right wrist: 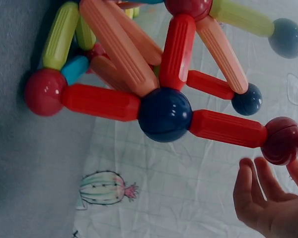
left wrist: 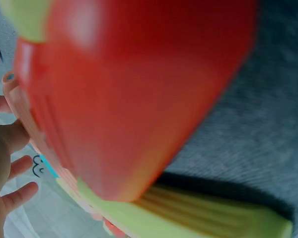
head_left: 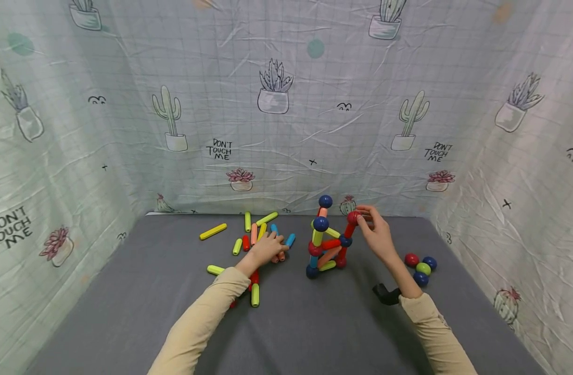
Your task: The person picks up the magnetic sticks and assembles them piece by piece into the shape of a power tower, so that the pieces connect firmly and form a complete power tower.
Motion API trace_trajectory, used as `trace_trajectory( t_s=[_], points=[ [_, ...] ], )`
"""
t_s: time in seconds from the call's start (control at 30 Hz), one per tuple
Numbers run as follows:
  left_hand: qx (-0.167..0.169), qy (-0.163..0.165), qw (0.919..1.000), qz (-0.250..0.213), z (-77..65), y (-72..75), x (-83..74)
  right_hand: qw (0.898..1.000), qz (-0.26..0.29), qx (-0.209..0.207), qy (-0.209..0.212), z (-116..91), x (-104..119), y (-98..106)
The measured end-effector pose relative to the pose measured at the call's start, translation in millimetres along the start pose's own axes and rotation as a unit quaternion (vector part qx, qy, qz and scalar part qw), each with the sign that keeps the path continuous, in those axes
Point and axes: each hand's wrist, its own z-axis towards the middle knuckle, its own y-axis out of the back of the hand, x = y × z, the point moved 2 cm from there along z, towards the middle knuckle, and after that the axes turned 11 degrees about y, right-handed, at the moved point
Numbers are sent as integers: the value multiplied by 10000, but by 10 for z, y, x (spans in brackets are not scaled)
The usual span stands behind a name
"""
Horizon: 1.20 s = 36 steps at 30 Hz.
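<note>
In the head view, my left hand (head_left: pixel 266 248) is low over a scatter of magnetic rods, its fingers spread. The left wrist view shows those fingers (left wrist: pixel 21 194) beside a peach rod (left wrist: pixel 21 101); a red rod (left wrist: pixel 139 99) and a yellow-green rod (left wrist: pixel 213 213) loom close to that camera. My right hand (head_left: pixel 376 233) pinches the red ball (head_left: pixel 353 217) atop a red rod (head_left: pixel 349 230), at the right of an upright ball-and-rod structure (head_left: pixel 330 244). A dark blue ball (right wrist: pixel 165 115) joins that rod to the rest. Two dark blue balls top the structure's left side.
Loose red, blue and green balls (head_left: pixel 423 269) lie together at the right. A black strap-like piece (head_left: pixel 386 294) hangs by the right wrist. One yellow rod (head_left: pixel 213 232) lies apart at the back left. A cactus-print cloth (head_left: pixel 314 130) encloses the grey table (head_left: pixel 309 333).
</note>
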Motion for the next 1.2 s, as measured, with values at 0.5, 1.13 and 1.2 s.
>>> trace_trajectory(
  t_s=[0.5, 1.13, 1.2],
  points=[
    [234, 70, 9922, -1223, -66, -76, 68, 9983, 321, 346, -334, -22, 327, 31],
    [-1766, 981, 9591, -1983, 114, 532, 70, 9981, 286, 435, -317, -18, 324, 48],
    [-2067, 1329, 9345, -2574, 202, 786, 33, 9981, 276, 456, -320, -18, 329, 52]
  ],
)
